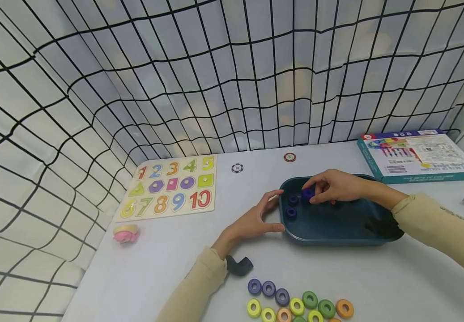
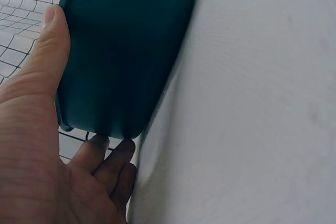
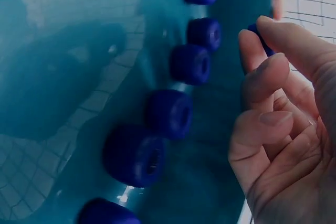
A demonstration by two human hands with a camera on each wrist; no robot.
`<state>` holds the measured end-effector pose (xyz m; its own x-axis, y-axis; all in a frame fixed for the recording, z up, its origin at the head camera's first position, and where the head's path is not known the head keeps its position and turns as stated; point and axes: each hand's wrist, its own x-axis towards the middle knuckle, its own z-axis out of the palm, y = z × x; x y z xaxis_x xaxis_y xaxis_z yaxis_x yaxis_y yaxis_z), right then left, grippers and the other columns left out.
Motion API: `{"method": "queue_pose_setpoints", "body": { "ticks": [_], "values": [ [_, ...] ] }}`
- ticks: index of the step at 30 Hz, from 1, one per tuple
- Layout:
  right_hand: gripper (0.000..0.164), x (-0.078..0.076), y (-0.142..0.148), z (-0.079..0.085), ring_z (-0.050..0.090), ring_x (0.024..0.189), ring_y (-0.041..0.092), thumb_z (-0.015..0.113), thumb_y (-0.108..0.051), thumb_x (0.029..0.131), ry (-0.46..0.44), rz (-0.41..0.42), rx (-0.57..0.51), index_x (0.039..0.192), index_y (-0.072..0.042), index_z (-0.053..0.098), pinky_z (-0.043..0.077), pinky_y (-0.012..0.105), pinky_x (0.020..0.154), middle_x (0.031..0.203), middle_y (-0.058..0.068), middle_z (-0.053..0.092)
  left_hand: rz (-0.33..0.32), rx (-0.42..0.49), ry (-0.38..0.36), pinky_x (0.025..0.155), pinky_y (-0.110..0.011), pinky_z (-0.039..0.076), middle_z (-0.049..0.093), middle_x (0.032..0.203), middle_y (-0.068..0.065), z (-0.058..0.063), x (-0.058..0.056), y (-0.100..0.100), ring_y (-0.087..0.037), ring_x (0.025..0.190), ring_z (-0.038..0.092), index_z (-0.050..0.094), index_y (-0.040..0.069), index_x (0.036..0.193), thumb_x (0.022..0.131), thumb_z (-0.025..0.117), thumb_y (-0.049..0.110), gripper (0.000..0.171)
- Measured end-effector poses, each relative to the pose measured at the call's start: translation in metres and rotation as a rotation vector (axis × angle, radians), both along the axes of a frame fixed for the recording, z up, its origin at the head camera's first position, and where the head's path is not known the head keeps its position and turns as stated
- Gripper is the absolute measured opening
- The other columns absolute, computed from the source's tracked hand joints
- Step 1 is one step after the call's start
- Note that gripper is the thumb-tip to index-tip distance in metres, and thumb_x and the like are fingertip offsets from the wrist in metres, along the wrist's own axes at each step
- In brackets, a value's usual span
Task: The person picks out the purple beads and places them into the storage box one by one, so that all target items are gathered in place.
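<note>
A dark teal tray point(image 1: 336, 228) stands on the white table. My left hand point(image 1: 252, 221) is at its left end, with thumb and fingertips spread against the outer wall; the left wrist view shows the thumb straight along the tray's side. Over the tray, my right hand point(image 1: 334, 185) pinches a blue-purple ring point(image 1: 307, 194) between thumb and forefinger. Other purple rings point(image 1: 291, 213) lie at the tray's left end. The right wrist view shows several purple rings point(image 3: 169, 114) in a line, some perhaps reflections; the held ring is mostly hidden by fingers.
Several purple, yellow, green and orange rings point(image 1: 282, 296) lie near the front edge. A dark curved piece point(image 1: 240, 266) sits by my left sleeve. A number board point(image 1: 171, 188), pink toy point(image 1: 126, 233), two chips point(image 1: 237, 168) and a box point(image 1: 421, 154) lie around. Black netting encloses the table.
</note>
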<state>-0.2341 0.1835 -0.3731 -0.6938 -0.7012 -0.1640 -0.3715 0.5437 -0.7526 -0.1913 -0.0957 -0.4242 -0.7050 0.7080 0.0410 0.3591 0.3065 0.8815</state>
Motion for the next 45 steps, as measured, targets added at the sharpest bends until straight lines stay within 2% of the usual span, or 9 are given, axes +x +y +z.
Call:
{"method": "queue_pose_setpoints", "body": {
  "ticks": [2,4,7,15,19,26,38,41,45],
  "values": [
    [0.044,-0.002,0.000,-0.004,0.051,0.051,0.014,0.066,-0.027,0.082,-0.002,0.008,0.016,0.118,-0.003,0.055,0.045,0.027,0.047,0.073,0.005,0.061,-0.007,0.006,0.003,0.106,-0.048,0.014,0.026,0.145,-0.002,0.000,0.001,0.000,-0.013,0.133,0.022,0.016,0.027,0.142,0.078,0.068,0.042,0.083],
    [0.043,-0.003,-0.001,-0.008,0.052,0.050,0.014,0.066,-0.026,0.082,-0.012,0.023,0.038,0.117,-0.004,0.055,0.046,0.028,0.048,0.073,0.004,0.061,-0.015,0.014,-0.005,0.106,-0.048,0.013,0.026,0.145,-0.006,0.007,0.004,0.001,-0.015,0.133,0.022,0.016,0.023,0.142,0.079,0.068,0.037,0.083],
    [0.041,-0.002,-0.004,-0.014,0.055,0.050,0.016,0.066,-0.025,0.082,-0.040,0.046,0.068,0.116,-0.004,0.055,0.047,0.028,0.048,0.070,0.003,0.062,-0.018,0.010,0.005,0.106,-0.047,0.013,0.026,0.145,-0.007,0.009,0.004,0.001,-0.017,0.133,0.021,0.016,0.021,0.142,0.079,0.068,0.036,0.083],
    [0.037,0.004,-0.011,-0.020,0.059,0.052,0.018,0.067,-0.024,0.082,-0.119,0.062,0.142,0.112,-0.006,0.055,0.048,0.029,0.048,0.063,0.002,0.061,-0.017,0.015,-0.002,0.106,-0.046,0.013,0.027,0.145,-0.006,0.007,0.002,0.001,-0.015,0.133,0.022,0.016,0.023,0.142,0.079,0.069,0.037,0.083],
    [0.038,0.006,-0.013,-0.023,0.062,0.055,0.019,0.067,-0.020,0.081,-0.146,0.049,0.133,0.113,-0.005,0.054,0.050,0.032,0.050,0.066,0.004,0.062,-0.019,0.017,-0.001,0.106,-0.046,0.013,0.027,0.145,-0.006,0.006,0.002,0.001,-0.015,0.133,0.023,0.017,0.023,0.142,0.079,0.068,0.037,0.083],
    [0.039,0.006,-0.015,-0.025,0.063,0.057,0.019,0.065,-0.016,0.083,-0.128,0.045,0.112,0.117,-0.002,0.053,0.051,0.032,0.051,0.069,0.002,0.064,-0.024,0.019,-0.005,0.106,-0.046,0.013,0.026,0.145,-0.006,0.006,0.002,0.001,-0.016,0.133,0.022,0.016,0.024,0.142,0.079,0.068,0.035,0.082],
    [0.036,0.006,-0.005,-0.013,0.062,0.059,0.018,0.062,-0.016,0.085,-0.101,0.050,0.096,0.117,-0.002,0.054,0.051,0.031,0.054,0.079,-0.001,0.066,-0.032,0.016,0.005,0.106,-0.046,0.013,0.026,0.145,-0.008,0.008,0.003,0.002,-0.014,0.133,0.022,0.016,0.021,0.142,0.080,0.068,0.034,0.082],
    [0.037,0.009,-0.004,-0.007,0.061,0.059,0.017,0.062,-0.018,0.086,-0.080,0.048,0.083,0.117,-0.002,0.053,0.051,0.031,0.054,0.080,-0.001,0.067,-0.029,0.020,0.005,0.106,-0.046,0.013,0.026,0.145,-0.007,0.005,0.001,0.002,-0.013,0.133,0.022,0.017,0.022,0.142,0.079,0.068,0.037,0.082],
    [0.037,0.017,-0.006,0.005,0.060,0.059,0.016,0.062,-0.021,0.086,-0.039,0.042,0.056,0.117,-0.002,0.053,0.051,0.031,0.055,0.082,0.001,0.066,-0.009,0.013,0.008,0.106,-0.046,0.013,0.027,0.145,0.001,-0.008,-0.005,0.001,-0.008,0.132,0.022,0.016,0.030,0.141,0.077,0.067,0.045,0.083]
  ]
}}
